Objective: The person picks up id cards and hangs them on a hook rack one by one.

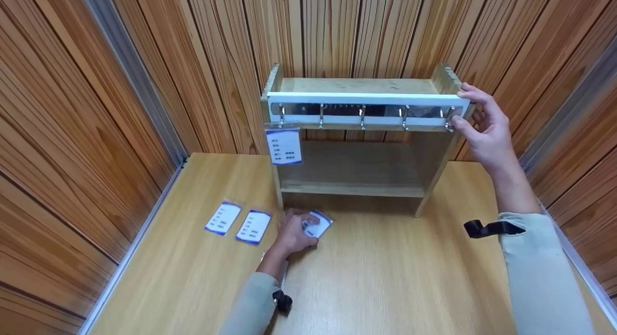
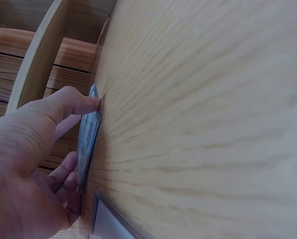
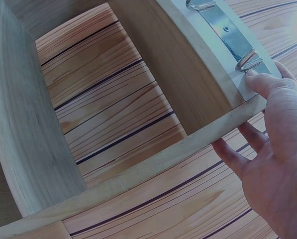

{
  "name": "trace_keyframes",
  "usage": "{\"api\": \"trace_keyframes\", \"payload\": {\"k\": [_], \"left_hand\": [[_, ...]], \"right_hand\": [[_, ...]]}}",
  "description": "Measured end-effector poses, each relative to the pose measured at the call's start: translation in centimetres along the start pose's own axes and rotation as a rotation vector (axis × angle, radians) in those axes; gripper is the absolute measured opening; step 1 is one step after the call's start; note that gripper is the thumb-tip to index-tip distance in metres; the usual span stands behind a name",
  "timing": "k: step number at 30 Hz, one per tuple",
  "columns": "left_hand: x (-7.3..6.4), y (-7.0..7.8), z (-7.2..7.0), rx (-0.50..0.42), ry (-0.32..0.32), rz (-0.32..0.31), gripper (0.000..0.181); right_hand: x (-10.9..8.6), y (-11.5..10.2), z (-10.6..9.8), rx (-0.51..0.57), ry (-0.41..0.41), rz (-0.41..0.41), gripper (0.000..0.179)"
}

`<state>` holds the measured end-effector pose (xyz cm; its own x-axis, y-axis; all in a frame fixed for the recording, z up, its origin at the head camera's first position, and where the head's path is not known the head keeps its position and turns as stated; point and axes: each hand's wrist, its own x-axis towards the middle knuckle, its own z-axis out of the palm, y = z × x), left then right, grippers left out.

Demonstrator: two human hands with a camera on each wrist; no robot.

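A pale wood-grain table (image 1: 385, 287) fills a narrow booth walled on three sides with vertical reddish wood panelling (image 1: 72, 108); grey metal strips (image 1: 135, 79) run down the corners and along the table's edges. At the back of the table stands a small open wooden rack (image 1: 356, 147) with a low shelf and a white rail (image 1: 366, 98) across its top front, under which a row of metal hooks (image 1: 362, 117) hangs. One card (image 1: 284, 146) in a clear sleeve hangs from the leftmost hook. The right hand (image 1: 484, 127) grips the rack's upper right corner, thumb on the front by the last hook, fingers wrapped round the side board. The left hand (image 1: 294, 234) is well apart from it, low on the table just in front of the rack, fingers curled on a badge (image 1: 318, 224) that lies on the surface, its edge pinched between thumb and fingers. Two more cards (image 1: 238, 221) lie flat side by side just to the left of that hand.
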<state>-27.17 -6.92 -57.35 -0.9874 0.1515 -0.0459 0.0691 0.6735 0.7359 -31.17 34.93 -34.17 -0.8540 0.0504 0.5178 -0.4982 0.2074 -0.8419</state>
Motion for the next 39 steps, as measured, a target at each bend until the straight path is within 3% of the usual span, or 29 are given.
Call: {"api": "trace_keyframes", "payload": {"k": [6,18,29,39], "left_hand": [[0.0,-0.3,0.1,-0.029,0.045,0.078,0.061],[-0.3,0.4,-0.4,-0.083,-0.11,-0.072,0.066],[-0.2,0.3,-0.8,-0.1,-0.129,-0.071,0.061],[-0.1,0.3,-1.5,-0.112,-0.136,0.004,0.062]], "right_hand": [[0.0,-0.2,0.3,0.025,-0.002,-0.019,0.047],[0.1,-0.1,0.1,0.0,-0.007,-0.014,0.047],[-0.1,-0.1,0.1,0.001,-0.006,-0.004,0.048],[-0.1,-0.2,0.4,0.025,0.006,-0.047,0.046]]}}
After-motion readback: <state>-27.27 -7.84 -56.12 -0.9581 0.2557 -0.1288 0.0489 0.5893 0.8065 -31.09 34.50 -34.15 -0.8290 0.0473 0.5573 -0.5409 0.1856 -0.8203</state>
